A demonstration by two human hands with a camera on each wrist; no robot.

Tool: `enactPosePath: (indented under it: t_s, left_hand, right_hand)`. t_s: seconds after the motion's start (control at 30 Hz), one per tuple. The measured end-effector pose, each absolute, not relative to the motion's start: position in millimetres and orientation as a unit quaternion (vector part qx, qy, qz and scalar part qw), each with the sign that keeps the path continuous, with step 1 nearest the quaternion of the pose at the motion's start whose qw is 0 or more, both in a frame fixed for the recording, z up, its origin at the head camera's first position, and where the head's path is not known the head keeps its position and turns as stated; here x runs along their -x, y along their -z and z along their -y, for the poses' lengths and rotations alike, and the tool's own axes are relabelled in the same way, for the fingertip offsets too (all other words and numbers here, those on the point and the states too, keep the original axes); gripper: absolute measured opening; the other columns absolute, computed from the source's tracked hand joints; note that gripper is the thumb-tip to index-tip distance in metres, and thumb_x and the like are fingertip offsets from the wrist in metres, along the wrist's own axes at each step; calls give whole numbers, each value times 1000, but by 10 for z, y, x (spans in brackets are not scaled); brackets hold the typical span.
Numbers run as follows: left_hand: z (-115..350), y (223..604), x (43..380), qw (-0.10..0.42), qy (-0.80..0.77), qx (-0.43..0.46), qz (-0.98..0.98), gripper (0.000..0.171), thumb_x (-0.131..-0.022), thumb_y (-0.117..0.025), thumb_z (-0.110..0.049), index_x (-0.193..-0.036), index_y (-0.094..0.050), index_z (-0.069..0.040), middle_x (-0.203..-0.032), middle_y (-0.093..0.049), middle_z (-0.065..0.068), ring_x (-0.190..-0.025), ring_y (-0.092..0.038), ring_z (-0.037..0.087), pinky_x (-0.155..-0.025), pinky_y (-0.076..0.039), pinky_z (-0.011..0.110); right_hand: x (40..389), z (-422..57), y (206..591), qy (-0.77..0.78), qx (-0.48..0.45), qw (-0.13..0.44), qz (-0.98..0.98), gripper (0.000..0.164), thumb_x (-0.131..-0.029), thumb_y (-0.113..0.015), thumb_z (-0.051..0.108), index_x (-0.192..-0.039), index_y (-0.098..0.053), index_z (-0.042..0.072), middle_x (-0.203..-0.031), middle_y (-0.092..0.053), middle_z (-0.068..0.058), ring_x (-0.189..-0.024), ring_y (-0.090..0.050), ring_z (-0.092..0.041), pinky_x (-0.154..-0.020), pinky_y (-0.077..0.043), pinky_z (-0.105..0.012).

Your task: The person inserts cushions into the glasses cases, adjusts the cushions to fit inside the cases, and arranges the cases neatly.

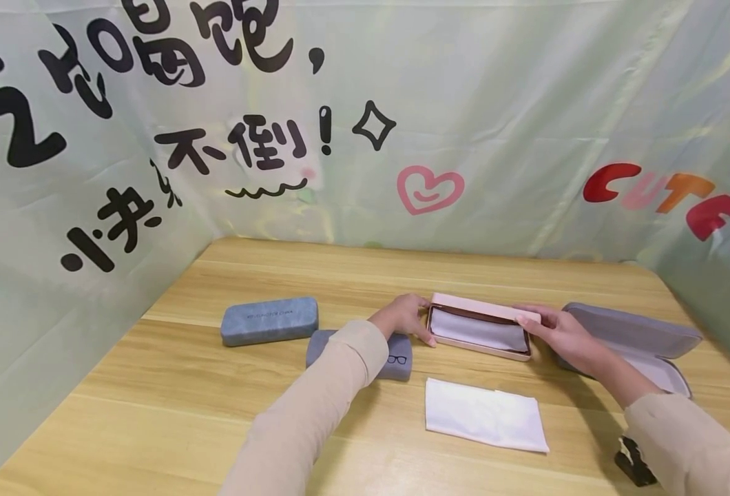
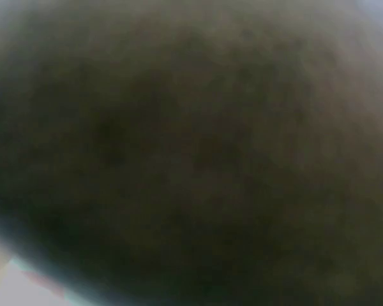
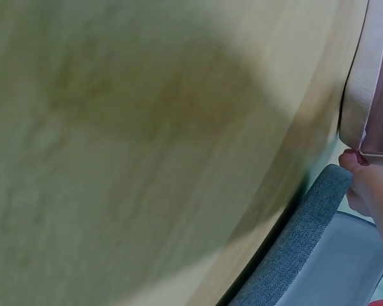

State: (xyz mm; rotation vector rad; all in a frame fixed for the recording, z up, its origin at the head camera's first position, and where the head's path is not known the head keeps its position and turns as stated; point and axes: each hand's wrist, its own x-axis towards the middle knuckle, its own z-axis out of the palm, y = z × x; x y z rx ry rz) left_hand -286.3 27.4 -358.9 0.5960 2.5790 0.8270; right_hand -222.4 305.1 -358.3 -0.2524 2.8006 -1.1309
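Note:
A pink glasses case (image 1: 483, 350) lies open on the table, with a folded lilac-grey cloth (image 1: 478, 331) inside its brown-edged opening. At the case's left end my left hand (image 1: 404, 317) grips it, thumb near the front corner. My right hand (image 1: 560, 334) holds the right end, thumb over the edge and the other fingers behind. In the right wrist view, the fingers (image 3: 370, 188) meet a corner of the pink case (image 3: 364, 95). The left wrist view is dark and blurred, mostly blocked.
A folded white cloth (image 1: 485, 415) lies in front of the pink case. To the right stands an open grey glasses case (image 1: 634, 331), close to the right hand. On the left are a blue case (image 1: 270, 321) and a grey-blue case (image 1: 400, 362), partly behind the left sleeve.

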Motion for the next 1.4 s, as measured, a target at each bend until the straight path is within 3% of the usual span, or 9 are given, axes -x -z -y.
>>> enactPosePath:
  t_s: [0.07, 0.17, 0.47, 0.67, 0.8, 0.97, 1.07, 1.27, 1.4]
  left_hand:
    - [-280, 3583, 2859, 184, -291, -209, -915, 77, -70, -82, -20, -135, -45, -2, -135, -52, 10, -121, -52, 21, -101, -41, 26]
    - [-285, 3572, 2848, 188, -292, -206, -915, 78, -70, -82, -19, -136, -44, -1, -137, -50, 11, -124, -49, 22, -102, -39, 27]
    - [-280, 3577, 2852, 190, -302, -206, -911, 81, -70, -82, -18, -137, -41, 0, -138, -48, 12, -126, -48, 24, -103, -39, 28]
    - [-281, 3589, 2859, 195, -304, -209, -909, 78, -71, -81, -17, -136, -42, 0, -135, -51, 13, -123, -49, 23, -102, -40, 29]
    - [-288, 3595, 2868, 191, -287, -219, -913, 76, -71, -81, -18, -135, -43, 0, -130, -54, 12, -117, -52, 21, -99, -42, 27]
    - [-300, 3583, 2862, 190, -271, -228, -916, 72, -73, -80, -20, -133, -45, -2, -109, -59, 8, -93, -52, 13, -84, -44, 21]
    - [-300, 3574, 2855, 192, -269, -234, -914, 70, -73, -79, -20, -132, -46, -1, -92, -53, 4, -82, -45, 12, -74, -39, 20]
    - [-287, 3579, 2851, 182, -263, -231, -919, 69, -72, -80, -20, -131, -48, -2, -92, -53, 2, -81, -44, 9, -75, -40, 19]
    - [-267, 3589, 2859, 185, -267, -234, -916, 69, -73, -79, -20, -131, -47, -3, -81, -49, 0, -73, -42, 9, -67, -37, 17]
  right_hand:
    - [2217, -3055, 3594, 370, 88, 50, -923, 56, -97, -44, 38, -138, -40, 0, -128, -50, -26, -104, -48, -13, -73, -39, -19]
    - [2201, -3058, 3603, 378, 98, 47, -920, 55, -97, -46, 34, -138, -39, -1, -118, -54, -21, -85, -42, 0, -66, -36, -19]
    - [2167, -3025, 3627, 407, 137, 23, -903, 50, -97, -49, 24, -136, -38, -7, -77, -51, -6, -58, -35, -7, -49, -31, -28]
    - [2143, -3003, 3651, 407, 158, 1, -899, 47, -96, -50, 17, -132, -38, -11, -79, -54, -6, -60, -42, -7, -51, -35, -25]
    - [2125, -3001, 3667, 404, 164, -8, -900, 46, -96, -50, 15, -131, -39, -12, -76, -52, -4, -57, -39, -7, -50, -35, -25]
    - [2103, -3004, 3662, 396, 172, -19, -902, 45, -94, -52, 13, -130, -40, -12, -70, -45, 1, -55, -33, -6, -49, -32, -25]
    - [2090, -3000, 3654, 389, 175, -28, -904, 44, -93, -54, 12, -129, -42, -12, -66, -39, 2, -55, -30, -6, -49, -31, -25]
    - [2090, -2978, 3677, 379, 175, -43, -908, 44, -92, -57, 12, -127, -44, -12, -66, -34, 2, -56, -30, -4, -49, -30, -24]
    - [2087, -2969, 3736, 362, 203, -77, -907, 43, -88, -61, 7, -123, -47, -13, -66, -34, 3, -57, -28, -3, -49, -29, -23]
